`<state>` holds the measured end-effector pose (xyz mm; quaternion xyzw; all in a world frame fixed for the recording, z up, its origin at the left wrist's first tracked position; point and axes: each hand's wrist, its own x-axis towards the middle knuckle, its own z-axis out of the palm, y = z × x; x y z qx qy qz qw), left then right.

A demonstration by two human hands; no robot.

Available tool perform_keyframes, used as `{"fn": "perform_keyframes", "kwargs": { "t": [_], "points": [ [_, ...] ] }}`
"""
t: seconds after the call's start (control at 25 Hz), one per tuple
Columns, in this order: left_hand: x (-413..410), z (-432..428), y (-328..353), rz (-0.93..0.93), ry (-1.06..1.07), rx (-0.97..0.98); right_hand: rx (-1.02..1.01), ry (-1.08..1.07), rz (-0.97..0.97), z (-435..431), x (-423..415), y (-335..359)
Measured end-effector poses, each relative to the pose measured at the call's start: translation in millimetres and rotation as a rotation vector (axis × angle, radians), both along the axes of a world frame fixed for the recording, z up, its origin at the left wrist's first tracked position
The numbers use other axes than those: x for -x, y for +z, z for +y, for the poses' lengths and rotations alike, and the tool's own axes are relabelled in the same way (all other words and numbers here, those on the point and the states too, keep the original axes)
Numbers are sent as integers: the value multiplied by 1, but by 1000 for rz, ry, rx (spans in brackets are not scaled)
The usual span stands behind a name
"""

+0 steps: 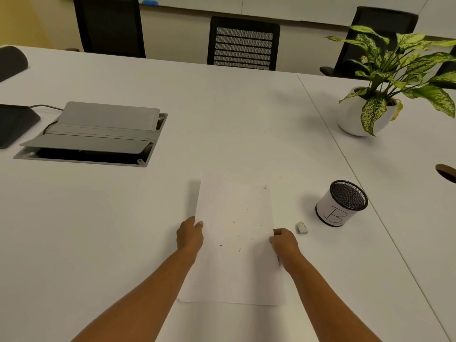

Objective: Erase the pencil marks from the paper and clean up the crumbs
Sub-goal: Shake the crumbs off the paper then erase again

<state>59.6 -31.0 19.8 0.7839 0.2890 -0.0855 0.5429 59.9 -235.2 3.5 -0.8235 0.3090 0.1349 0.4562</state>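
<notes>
My left hand [190,234] and right hand [283,240] pinch the paper sheet [234,243] by its side edges on the table [123,218]. Sheet light, floppy; crumbs [237,236] loose, likely to slide if tilted.

My left forearm [153,287] and right forearm [320,287] are bare, unsleeved, either side of the paper [234,272]. My left hand [190,234] shows a short, trimmed thumbnail at the paper's edge; my right hand [283,240] shows bare knuckles.

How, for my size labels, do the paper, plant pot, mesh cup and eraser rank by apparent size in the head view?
1. paper
2. plant pot and mesh cup: look alike, and the pot is farther, so unranked
3. eraser
</notes>
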Motion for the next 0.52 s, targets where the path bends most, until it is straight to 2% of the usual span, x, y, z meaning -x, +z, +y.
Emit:
{"fn": "perform_keyframes", "kwargs": {
  "t": [0.24, 0.52],
  "points": [
    [18, 2, 10, -100, 17, 150, -217, -33, -100, -3, 23, 17],
    [53, -6, 47, -311, -6, 257, -354, -8, -360, -5, 63, 47]
  ]
}}
